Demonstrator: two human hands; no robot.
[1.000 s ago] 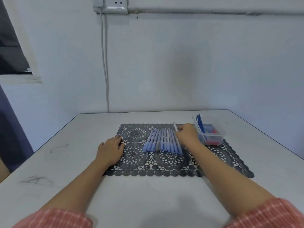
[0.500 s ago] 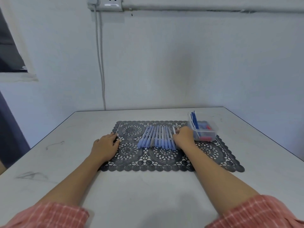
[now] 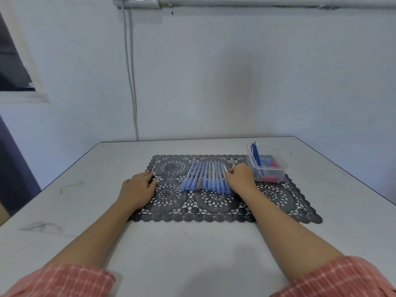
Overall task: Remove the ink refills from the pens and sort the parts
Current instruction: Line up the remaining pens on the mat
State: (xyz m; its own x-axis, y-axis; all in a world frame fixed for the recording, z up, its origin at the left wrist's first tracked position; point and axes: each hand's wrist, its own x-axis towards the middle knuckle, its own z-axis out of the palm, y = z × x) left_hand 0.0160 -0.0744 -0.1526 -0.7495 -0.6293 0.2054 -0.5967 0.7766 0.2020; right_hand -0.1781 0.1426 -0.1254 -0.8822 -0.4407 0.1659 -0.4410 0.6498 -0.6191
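**Head view: one entry**

**Hazards (judged)**
- The pens [image 3: 205,179] lie side by side and touching, in a single row at the centre of the mat [image 3: 278,200]. Dragging the rightmost one sideways as it is lifted would likely roll its neighbours out of line.
- The clear tub [image 3: 276,171] sits at the mat's far right corner, just beside the right hand [image 3: 240,179]. A wrist swinging outward could knock it and spill the blue refills [image 3: 255,152] that lean over its far rim.
- Refills look thin and probably flex, so a hard or crooked pull might bend one.

**Position relative to the fingers**
- Right hand: the fingers [image 3: 230,173] are curled against the far half of the rightmost pen, at the row's right end. Contact appears made, but whether they actually pinch it cannot be told.
- Left hand [image 3: 137,189]: it lies flat on the mat's left edge, its fingers [image 3: 147,175] relaxed and holding nothing, apart from the row.
- Mat: it rests on the tabletop [image 3: 192,254].
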